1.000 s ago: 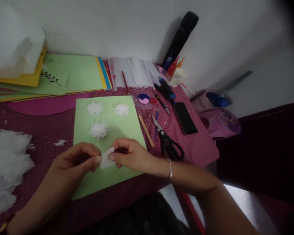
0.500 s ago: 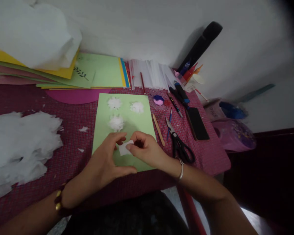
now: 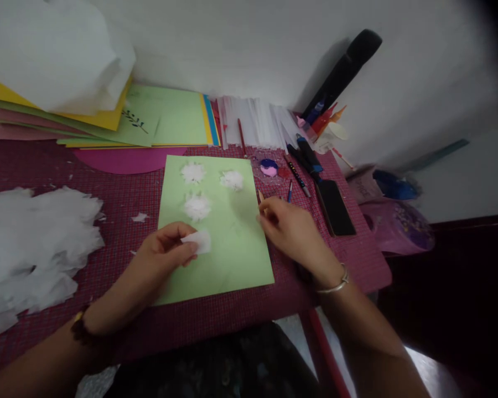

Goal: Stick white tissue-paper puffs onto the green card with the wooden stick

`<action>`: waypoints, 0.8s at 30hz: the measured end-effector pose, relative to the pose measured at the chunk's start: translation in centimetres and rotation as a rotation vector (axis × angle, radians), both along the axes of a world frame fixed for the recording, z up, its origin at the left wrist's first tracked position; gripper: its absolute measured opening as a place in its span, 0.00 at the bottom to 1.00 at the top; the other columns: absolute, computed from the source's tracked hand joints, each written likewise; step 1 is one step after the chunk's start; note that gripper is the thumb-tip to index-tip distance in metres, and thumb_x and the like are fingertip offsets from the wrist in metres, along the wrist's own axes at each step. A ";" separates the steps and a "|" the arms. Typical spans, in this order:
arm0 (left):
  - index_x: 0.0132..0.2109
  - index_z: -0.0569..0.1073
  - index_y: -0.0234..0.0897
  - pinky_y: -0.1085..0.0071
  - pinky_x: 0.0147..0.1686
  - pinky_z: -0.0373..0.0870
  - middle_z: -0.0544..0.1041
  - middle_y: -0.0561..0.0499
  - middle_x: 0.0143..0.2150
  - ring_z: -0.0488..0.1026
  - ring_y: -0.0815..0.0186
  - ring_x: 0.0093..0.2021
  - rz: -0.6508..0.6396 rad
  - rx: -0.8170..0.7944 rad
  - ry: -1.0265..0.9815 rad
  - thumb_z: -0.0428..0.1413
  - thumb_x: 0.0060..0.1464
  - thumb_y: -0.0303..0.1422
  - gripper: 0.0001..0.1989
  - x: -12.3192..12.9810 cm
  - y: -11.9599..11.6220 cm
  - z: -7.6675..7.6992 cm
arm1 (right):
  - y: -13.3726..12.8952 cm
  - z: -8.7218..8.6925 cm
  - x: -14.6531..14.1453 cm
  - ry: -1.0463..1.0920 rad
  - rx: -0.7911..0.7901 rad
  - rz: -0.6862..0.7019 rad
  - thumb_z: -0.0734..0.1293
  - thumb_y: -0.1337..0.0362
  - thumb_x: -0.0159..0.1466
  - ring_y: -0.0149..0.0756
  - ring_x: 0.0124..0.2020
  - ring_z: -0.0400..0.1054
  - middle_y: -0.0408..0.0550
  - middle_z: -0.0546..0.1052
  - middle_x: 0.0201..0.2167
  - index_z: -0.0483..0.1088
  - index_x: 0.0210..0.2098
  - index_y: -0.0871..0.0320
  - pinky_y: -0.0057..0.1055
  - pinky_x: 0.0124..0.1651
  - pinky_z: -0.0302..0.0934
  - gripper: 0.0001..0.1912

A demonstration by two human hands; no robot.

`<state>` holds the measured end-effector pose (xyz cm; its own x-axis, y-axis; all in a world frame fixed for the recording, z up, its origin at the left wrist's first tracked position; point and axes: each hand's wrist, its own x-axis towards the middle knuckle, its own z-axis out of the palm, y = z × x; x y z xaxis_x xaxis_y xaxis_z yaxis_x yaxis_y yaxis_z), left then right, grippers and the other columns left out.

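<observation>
Between thumb and fingers, my left hand [image 3: 166,251] pinches a small white paper piece [image 3: 200,241] over the green sheet [image 3: 236,260]. Three fluffy white paper tufts [image 3: 197,206] sit on the upper part of that sheet. My right hand [image 3: 288,226] is at the sheet's right edge, its thumb and index finger closed at the wooden stick [image 3: 261,195], of which only the tip shows. Whether the fingers grip the stick is hard to tell. Scissors lie mostly hidden beneath my right hand.
Crumpled white paper [image 3: 37,249] lies at the left. Coloured sheets [image 3: 178,116] and white strips [image 3: 257,124] line the wall. Right of the green sheet are a paint palette [image 3: 269,167], a dotted pen [image 3: 297,177], a blue brush [image 3: 290,192] and a dark phone [image 3: 335,207].
My right hand has let go of the white paper and moved right to the wooden stick. My left hand has closed on the paper and shifted slightly left.
</observation>
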<state>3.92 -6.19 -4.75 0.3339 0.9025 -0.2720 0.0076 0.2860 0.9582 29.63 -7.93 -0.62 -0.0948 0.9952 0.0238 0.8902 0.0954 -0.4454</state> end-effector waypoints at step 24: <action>0.33 0.75 0.37 0.71 0.29 0.62 0.74 0.54 0.27 0.68 0.69 0.27 -0.117 0.748 0.707 0.57 0.53 0.30 0.03 2.2 4.4 5.1 | 2.6 0.5 2.1 1.249 -0.085 -0.044 0.72 0.56 0.57 0.29 0.30 0.74 0.39 0.79 0.32 0.66 0.35 0.52 0.30 0.37 0.69 0.12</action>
<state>6.13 -1.74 0.33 0.4123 0.8937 0.1766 0.6271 -0.4191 0.6566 31.69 -5.28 -0.08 -0.0208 0.9997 0.0094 -0.1424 0.0063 -0.9898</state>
